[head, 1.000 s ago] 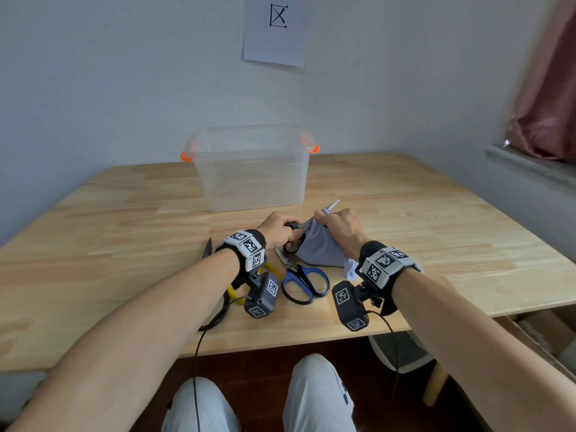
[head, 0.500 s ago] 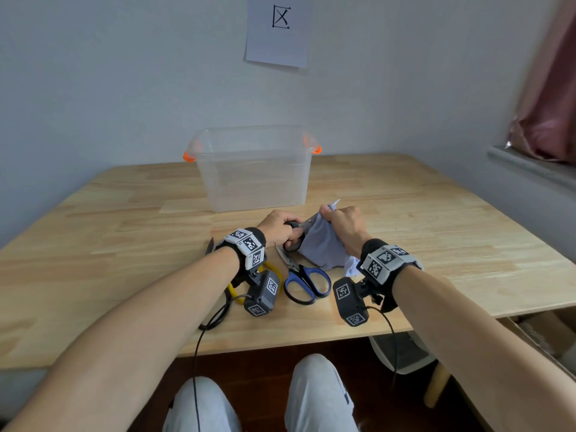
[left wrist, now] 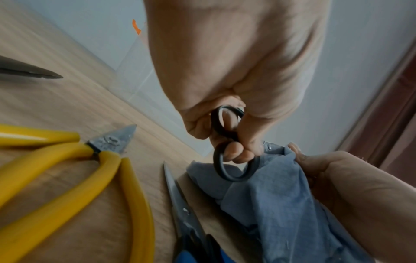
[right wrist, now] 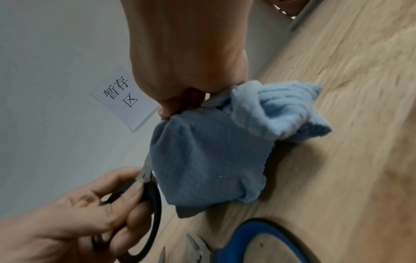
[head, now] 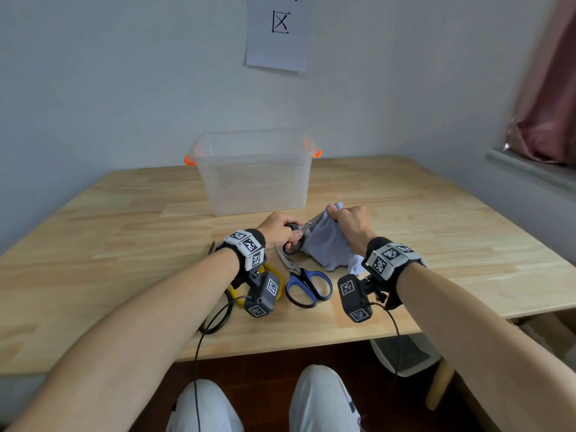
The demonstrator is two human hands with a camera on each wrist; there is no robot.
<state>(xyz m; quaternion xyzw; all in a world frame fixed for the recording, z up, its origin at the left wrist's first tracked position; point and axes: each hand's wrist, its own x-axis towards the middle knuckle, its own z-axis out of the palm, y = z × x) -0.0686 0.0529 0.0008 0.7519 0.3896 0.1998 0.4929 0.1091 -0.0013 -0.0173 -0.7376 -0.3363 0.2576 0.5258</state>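
My left hand (head: 280,229) grips the black handles of a pair of scissors (head: 294,236), fingers through the rings (left wrist: 234,160). Their steel blades (right wrist: 147,169) run up under a blue-grey cloth (head: 327,244). My right hand (head: 349,224) pinches the cloth (right wrist: 209,156) around the blade tips, which are hidden. The cloth's lower part (left wrist: 281,204) hangs down to the wooden table (head: 436,232). Both hands are held just above the table, in front of a clear plastic bin (head: 255,173).
Blue-handled scissors (head: 307,283) lie shut on the table below my hands. Yellow-handled pliers (left wrist: 67,160) lie under my left wrist, and a dark blade tip (left wrist: 29,71) shows further left. A paper sign (head: 277,29) hangs on the wall. A curtain (head: 548,88) is at right.
My right hand has slid along the blades towards their tips, and the cloth now covers the tip that stuck out before. The left hand keeps its hold on the handles.
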